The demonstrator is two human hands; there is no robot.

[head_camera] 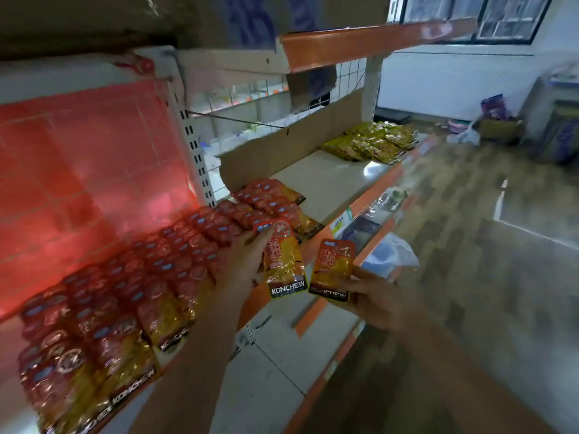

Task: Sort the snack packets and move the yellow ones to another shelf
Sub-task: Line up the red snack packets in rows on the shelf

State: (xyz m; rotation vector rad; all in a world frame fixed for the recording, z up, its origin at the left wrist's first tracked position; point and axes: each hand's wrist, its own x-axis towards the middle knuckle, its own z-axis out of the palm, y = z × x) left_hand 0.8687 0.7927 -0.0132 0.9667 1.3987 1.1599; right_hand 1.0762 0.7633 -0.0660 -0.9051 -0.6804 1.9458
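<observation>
Rows of red-topped snack packets (131,296) cover the left part of the shelf (332,180). A pile of yellow packets (374,140) lies at the shelf's far right end. My left hand (242,264) holds a red-and-yellow packet (283,261) by its left edge, in front of the shelf's edge. My right hand (376,297) pinches a second red-and-yellow packet (333,269) at its lower end, just right of the first. Both packets stand upright with the KONCHEW label at the bottom.
A cardboard sheet (282,145) leans against the wire back behind the middle of the shelf. Lower shelves (360,227) hold wrapped goods. Boxes and bags (498,123) stand on the wooden floor at the far right. An orange-edged shelf (360,42) hangs overhead.
</observation>
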